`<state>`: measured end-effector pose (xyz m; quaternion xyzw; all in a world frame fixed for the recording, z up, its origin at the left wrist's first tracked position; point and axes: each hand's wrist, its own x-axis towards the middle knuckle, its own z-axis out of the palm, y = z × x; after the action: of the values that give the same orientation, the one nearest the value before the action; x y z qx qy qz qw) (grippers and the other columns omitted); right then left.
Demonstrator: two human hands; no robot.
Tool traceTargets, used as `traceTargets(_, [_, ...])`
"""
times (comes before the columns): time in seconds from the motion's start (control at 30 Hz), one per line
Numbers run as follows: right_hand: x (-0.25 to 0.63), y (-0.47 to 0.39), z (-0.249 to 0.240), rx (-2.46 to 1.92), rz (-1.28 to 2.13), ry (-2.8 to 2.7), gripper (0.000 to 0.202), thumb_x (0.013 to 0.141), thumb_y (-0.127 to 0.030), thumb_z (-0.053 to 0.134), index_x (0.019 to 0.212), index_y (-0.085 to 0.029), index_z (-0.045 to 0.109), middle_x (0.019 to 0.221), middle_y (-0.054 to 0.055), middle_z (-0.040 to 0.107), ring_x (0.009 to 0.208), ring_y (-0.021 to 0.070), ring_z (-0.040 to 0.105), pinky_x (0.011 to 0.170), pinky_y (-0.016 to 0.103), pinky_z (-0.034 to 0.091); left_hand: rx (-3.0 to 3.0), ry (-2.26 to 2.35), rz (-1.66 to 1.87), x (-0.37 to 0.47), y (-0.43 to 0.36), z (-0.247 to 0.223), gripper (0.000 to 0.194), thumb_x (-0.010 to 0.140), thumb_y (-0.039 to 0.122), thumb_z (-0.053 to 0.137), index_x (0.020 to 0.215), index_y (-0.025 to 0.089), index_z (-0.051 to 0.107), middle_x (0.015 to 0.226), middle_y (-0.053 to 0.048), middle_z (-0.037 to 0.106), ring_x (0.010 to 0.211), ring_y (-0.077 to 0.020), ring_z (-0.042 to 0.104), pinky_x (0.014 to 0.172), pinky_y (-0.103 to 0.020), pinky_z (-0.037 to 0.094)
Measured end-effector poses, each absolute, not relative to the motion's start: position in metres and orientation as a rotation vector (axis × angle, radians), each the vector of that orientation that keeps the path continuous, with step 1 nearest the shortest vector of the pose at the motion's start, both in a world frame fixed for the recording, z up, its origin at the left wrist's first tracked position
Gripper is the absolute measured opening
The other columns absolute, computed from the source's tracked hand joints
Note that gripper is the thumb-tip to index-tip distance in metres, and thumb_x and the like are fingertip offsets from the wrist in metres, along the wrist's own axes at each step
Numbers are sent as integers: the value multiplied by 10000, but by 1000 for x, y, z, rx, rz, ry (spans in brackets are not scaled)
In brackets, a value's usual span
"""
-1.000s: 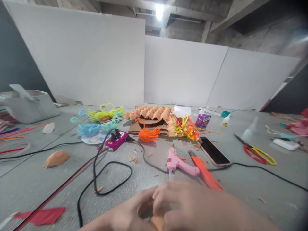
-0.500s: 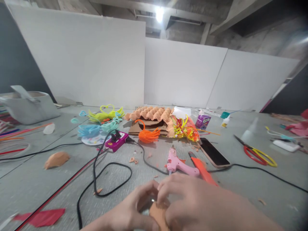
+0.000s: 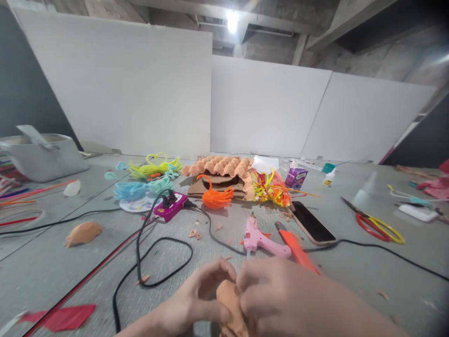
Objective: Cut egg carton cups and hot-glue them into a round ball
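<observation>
Now, at six o'clock, tan piece [image 3: 232, 306] shows more fully than half a second ago, likely being turned; left hand [image 3: 189, 300] and right hand [image 3: 280, 294] grip it, fingers curled to its sides.

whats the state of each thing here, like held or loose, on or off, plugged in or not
Tan piece: held between left hand and right hand
Glue gun: lying down, unheld
Orange-handled tool: lying down, partly hidden by the right hand
Phone: face up, screen dark
Scissors: lying loose
Purple power strip: black plugs inserted; power unclear
Ceiling light: on
</observation>
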<state>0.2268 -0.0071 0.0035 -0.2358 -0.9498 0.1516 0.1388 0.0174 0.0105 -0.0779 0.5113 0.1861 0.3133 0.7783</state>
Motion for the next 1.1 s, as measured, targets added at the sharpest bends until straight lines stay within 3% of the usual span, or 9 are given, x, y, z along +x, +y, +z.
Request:
traceTargets(0.23, [221,-6,-4,-576,-80,-2835,126,919,-184,528,888,-170,649,904,43,665,852,168,584,701,286,446,1119,465,664,17,12,-81,451,590,318,840,938,176,590,905,-14,616,852,-177,564,728,-276,385])
traceTargets(0.4, [214,-6,-19,-573,-235,-2829,205,920,-150,511,748,-134,622,747,22,655,718,154,556,651,295,399,1126,486,699,19,11,-80,446,600,300,835,940,182,571,869,10,588,805,-149,537,702,-256,378])
traceTargets(0.7, [225,8,-12,-644,94,-2843,129,891,-313,588,902,-196,641,911,21,644,833,148,585,694,267,416,960,492,766,18,12,-81,478,636,357,806,985,168,541,812,-16,634,700,-126,586,629,-227,391])
traceTargets(0.97, [216,1,-21,-714,335,-2866,112,911,-209,525,925,-179,632,889,39,665,846,173,579,741,288,426,943,423,669,22,10,-78,466,637,349,810,966,157,542,816,-27,634,721,-131,598,645,-226,403])
traceTargets(1.1, [218,-1,-10,-863,568,-2789,120,827,-267,648,890,-166,634,918,44,664,861,180,588,753,272,435,906,442,654,21,11,-78,443,655,367,796,969,170,554,805,-33,658,710,-146,619,639,-231,405])
